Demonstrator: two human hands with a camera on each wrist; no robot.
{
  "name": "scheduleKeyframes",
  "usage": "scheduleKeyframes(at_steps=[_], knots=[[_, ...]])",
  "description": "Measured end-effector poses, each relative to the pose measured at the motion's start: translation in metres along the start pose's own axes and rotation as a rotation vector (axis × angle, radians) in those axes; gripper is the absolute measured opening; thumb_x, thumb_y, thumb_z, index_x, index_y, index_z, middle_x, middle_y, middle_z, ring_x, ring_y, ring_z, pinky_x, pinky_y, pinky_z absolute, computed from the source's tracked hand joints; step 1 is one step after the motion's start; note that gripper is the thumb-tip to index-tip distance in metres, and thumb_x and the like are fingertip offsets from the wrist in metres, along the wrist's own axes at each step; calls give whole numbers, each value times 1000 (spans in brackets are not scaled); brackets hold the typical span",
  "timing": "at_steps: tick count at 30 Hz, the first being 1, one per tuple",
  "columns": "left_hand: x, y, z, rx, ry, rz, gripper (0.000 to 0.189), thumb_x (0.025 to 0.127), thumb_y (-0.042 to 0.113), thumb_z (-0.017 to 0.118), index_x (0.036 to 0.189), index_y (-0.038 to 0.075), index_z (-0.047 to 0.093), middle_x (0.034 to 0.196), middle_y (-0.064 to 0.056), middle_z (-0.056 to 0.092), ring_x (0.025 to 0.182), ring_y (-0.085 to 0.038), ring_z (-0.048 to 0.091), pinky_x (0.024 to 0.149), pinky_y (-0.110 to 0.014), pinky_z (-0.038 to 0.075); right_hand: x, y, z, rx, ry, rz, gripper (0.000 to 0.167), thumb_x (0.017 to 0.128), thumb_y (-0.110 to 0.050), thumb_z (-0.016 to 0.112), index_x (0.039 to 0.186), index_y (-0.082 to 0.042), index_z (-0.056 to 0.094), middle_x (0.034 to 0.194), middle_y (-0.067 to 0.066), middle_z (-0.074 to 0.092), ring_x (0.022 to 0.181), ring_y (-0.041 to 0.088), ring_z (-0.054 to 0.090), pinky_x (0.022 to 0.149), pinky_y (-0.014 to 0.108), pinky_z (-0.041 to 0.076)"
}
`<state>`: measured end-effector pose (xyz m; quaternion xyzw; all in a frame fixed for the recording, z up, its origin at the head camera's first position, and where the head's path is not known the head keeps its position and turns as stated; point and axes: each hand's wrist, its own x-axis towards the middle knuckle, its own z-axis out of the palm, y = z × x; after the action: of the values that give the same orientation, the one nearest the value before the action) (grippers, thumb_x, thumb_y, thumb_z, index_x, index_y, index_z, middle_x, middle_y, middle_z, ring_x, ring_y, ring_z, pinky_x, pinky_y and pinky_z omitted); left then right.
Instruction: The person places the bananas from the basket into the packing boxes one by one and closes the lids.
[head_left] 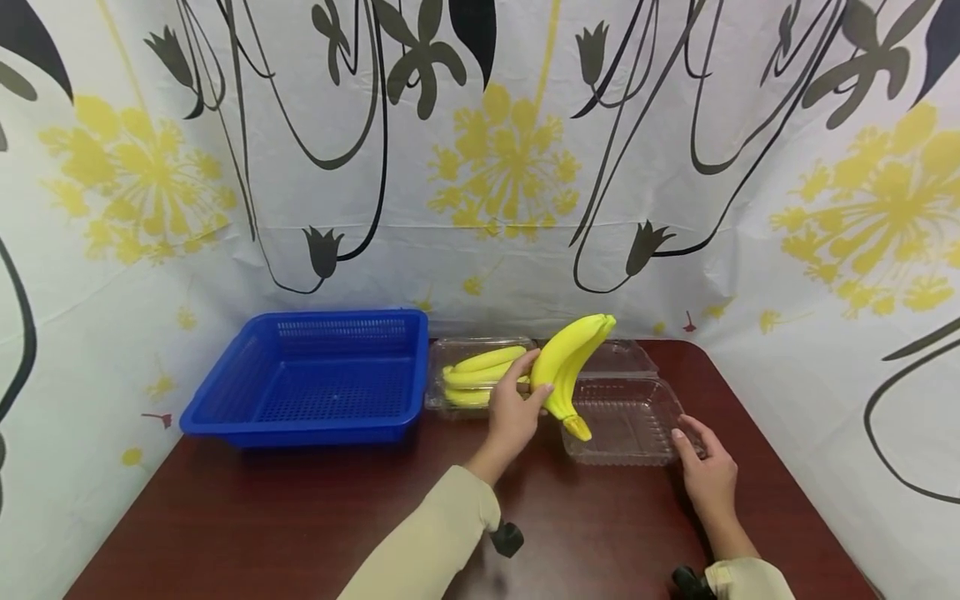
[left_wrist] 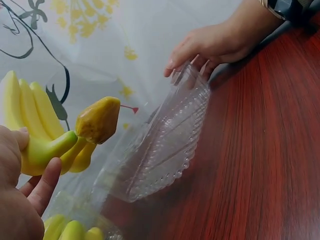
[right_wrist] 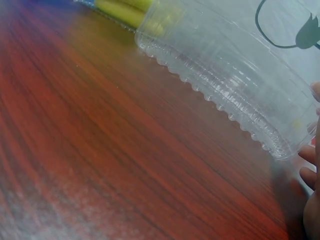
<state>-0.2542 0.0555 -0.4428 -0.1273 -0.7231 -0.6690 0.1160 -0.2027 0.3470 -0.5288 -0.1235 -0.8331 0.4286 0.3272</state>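
My left hand (head_left: 513, 417) grips a bunch of yellow bananas (head_left: 566, 358) from its left side, raised above the table. In the left wrist view, the brownish stem end (left_wrist: 99, 120) of the bunch points toward the right. Beneath and behind it lies a clear plastic clamshell container (head_left: 622, 429), its lid folded back and nothing inside. My right hand (head_left: 708, 475) holds that container's right edge between thumb and fingers. The right wrist view shows the container's ridged side (right_wrist: 215, 80) and only part of the hand's fingers (right_wrist: 307, 176) at the frame edge.
Left of the open container, a second clear container (head_left: 437, 392) has more bananas (head_left: 480, 375) in it. A blue plastic basket (head_left: 300, 429) stands at the left on the dark red-brown table (head_left: 600, 533). A patterned cloth (head_left: 510, 275) hangs behind the table and at both sides.
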Motion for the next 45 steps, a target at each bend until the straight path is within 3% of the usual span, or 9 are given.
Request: scheduleKeyframes(at_steps=[10, 13, 17, 19, 24, 30, 37, 40, 45], knots=[[3, -8, 24, 225, -6, 66, 52, 84, 17, 78, 132, 25, 61, 101, 7, 65, 71, -7, 60, 54, -22, 51, 1, -2, 0, 13, 10, 4, 33, 93, -25, 68, 123, -12, 68, 121, 10, 65, 93, -11, 48, 73, 14, 35], [2, -11, 28, 325, -22, 93, 51, 83, 23, 79, 132, 24, 62, 101, 8, 65, 73, -5, 58, 58, -19, 49, -1, -3, 0, 4, -14, 25, 34, 94, -28, 66, 125, -15, 67, 113, -1, 67, 79, -4, 50, 65, 18, 37], [-3, -18, 32, 417, -66, 69, 48, 84, 30, 78, 130, 28, 63, 104, 10, 66, 72, -6, 58, 60, -20, 47, -5, -2, 0, 0, -43, 52, 34, 94, -30, 65, 126, -17, 66, 95, -20, 61, 62, 7, 46, 54, 21, 37], [-4, -20, 33, 461, -104, 70, 46, 85, 32, 77, 129, 30, 63, 108, 12, 66, 78, -7, 60, 64, -22, 48, -6, -2, -1, 6, -37, 50, 33, 94, -29, 65, 125, -17, 67, 94, -23, 59, 62, 7, 47, 54, 20, 37], [-5, -22, 36, 570, -181, 119, 44, 86, 34, 75, 128, 32, 63, 118, 13, 65, 94, -8, 61, 75, -26, 47, -6, -2, 0, -2, -21, 32, 33, 94, -29, 66, 124, -17, 67, 105, -12, 64, 64, 6, 47, 57, 19, 37], [-5, -22, 37, 621, -220, 121, 44, 87, 33, 74, 130, 33, 63, 120, 14, 64, 99, -9, 61, 76, -26, 48, -4, -3, 0, -14, -27, 38, 33, 94, -29, 65, 125, -16, 67, 110, -1, 66, 69, 4, 48, 59, 18, 37], [-11, -30, 37, 704, -256, 188, 43, 87, 23, 74, 128, 32, 63, 119, 14, 64, 96, -7, 56, 69, -22, 44, -4, -5, -1, -7, -35, 40, 35, 95, -28, 65, 127, -14, 66, 120, 9, 65, 78, -1, 49, 63, 16, 37], [-18, -32, 36, 698, -239, 200, 42, 87, 21, 74, 126, 31, 64, 125, 13, 61, 106, -8, 54, 74, -25, 48, -4, -5, -2, 0, -46, 35, 35, 95, -27, 64, 127, -14, 65, 121, 10, 64, 79, -3, 50, 63, 16, 38], [-36, -33, 38, 695, -134, 226, 37, 86, 28, 76, 121, 28, 67, 131, 7, 57, 123, -15, 48, 81, -36, 53, -2, -4, -3, -24, -42, 39, 35, 95, -29, 64, 127, -16, 65, 122, 7, 65, 81, -2, 50, 66, 17, 38]])
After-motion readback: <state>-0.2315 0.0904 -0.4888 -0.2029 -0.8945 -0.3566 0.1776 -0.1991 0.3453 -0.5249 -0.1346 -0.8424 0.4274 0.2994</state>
